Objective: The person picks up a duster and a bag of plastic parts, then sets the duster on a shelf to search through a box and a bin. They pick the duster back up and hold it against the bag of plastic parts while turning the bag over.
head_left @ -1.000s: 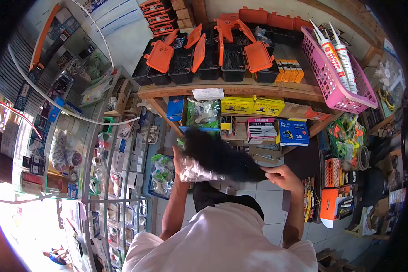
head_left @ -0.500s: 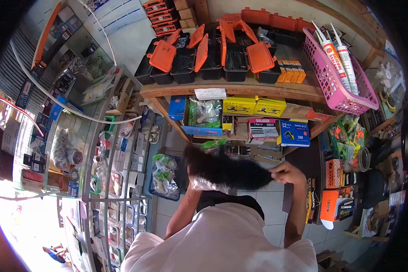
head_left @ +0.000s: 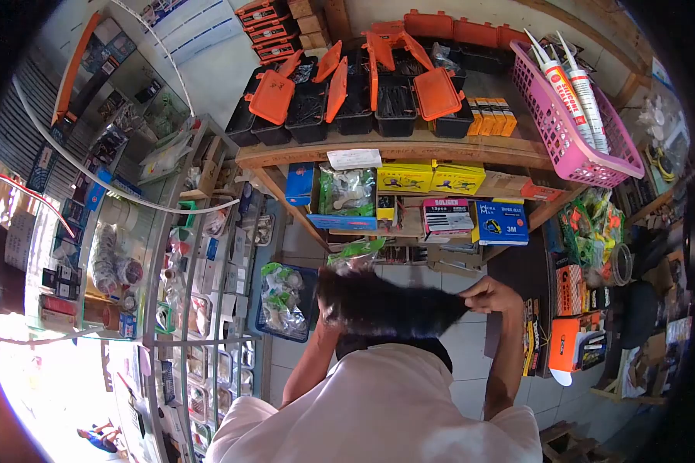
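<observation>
A limp black plastic bag, glossy along its lower edge, stretches between my two hands in front of my waist. My right hand pinches its narrow right corner between thumb and fingers. At the other end my left hand grips the bag, its fingers mostly hidden by the black folds. A clear packet with a green top shows just beyond the bag's upper left edge, its lower part covered. To the left of my left hand, a blue tray holds similar green-and-clear packets.
A wooden shelf ahead carries black boxes with orange lids and a pink basket with sealant tubes. Boxed goods fill the level below. Glass display shelving runs along my left; an orange box stands at right.
The black bag has dropped slightly and spread out between my hands. More of the green-topped packet shows above it, and clear plastic below my left hand is now hidden.
</observation>
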`<action>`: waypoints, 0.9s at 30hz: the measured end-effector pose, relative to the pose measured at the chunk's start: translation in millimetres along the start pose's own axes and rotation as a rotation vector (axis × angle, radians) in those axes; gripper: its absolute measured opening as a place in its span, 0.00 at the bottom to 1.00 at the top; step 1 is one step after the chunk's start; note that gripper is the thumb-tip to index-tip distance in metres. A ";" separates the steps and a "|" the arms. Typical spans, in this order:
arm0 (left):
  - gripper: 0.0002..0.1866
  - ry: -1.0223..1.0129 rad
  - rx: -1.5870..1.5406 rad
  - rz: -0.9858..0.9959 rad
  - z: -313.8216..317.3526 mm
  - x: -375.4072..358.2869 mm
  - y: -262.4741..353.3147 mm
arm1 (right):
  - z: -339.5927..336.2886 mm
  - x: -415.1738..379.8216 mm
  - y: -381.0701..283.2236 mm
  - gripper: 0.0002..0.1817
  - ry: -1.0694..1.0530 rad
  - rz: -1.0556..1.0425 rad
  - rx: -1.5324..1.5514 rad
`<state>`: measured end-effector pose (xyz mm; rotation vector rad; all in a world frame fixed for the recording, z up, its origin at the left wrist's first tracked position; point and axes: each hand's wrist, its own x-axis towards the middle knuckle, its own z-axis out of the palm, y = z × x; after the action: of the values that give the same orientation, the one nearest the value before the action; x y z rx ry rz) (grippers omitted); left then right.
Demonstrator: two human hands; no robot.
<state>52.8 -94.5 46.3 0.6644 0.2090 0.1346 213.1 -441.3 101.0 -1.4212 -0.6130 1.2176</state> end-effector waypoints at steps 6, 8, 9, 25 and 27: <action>0.42 -0.099 -0.566 -0.079 3.0 10.3 10.9 | 1.4 -1.5 -4.9 0.15 -0.020 0.021 -0.012; 0.45 -0.135 -0.463 -0.053 -5.9 12.5 13.2 | 7.8 1.2 -6.0 0.15 0.096 0.052 -0.075; 0.48 -0.222 -0.457 -0.073 -0.6 10.9 20.7 | 13.4 4.1 -8.7 0.15 0.207 0.084 -0.141; 0.50 -0.414 -0.390 0.230 11.0 29.8 22.7 | 73.5 45.5 11.2 0.16 0.255 -0.023 -0.026; 0.51 -0.385 -0.484 0.170 -30.3 40.2 4.9 | 85.3 48.7 2.7 0.16 0.304 0.008 -0.007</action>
<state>84.5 -64.9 20.1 0.2148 -0.2478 0.2090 151.4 -365.2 94.5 -1.5776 -0.4017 0.9799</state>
